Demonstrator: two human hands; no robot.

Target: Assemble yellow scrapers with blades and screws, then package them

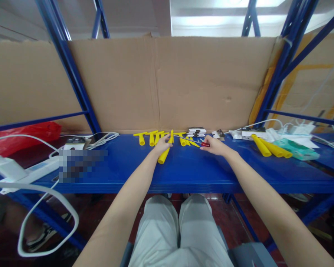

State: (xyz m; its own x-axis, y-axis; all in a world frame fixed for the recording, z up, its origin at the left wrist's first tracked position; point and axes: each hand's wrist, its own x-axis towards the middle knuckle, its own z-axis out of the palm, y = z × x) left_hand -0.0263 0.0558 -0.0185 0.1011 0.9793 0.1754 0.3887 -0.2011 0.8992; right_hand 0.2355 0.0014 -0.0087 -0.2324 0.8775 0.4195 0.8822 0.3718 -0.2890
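Observation:
My left hand (161,144) is closed around a yellow T-shaped plastic piece (162,158), its hollow-looking round handle pointing toward me. In my right hand (215,146) is a screwdriver (205,144), gripped by its red handle. Its long metal shaft runs left to the upper part of the held piece; whether the tip touches cannot be made out. Several similar yellow pieces (151,138) lie in a row behind my left hand. More yellow parts (183,141) rest between my hands, near small loose bits too small to name.
The blue shelf (119,167) has a cardboard wall (200,81) behind it. Black-and-white packets (196,132) are stacked at the back. On the right lie yellow tubes (269,147) and a green packet (299,149); on the left, a white power strip (39,170), cables and a red bag (25,137).

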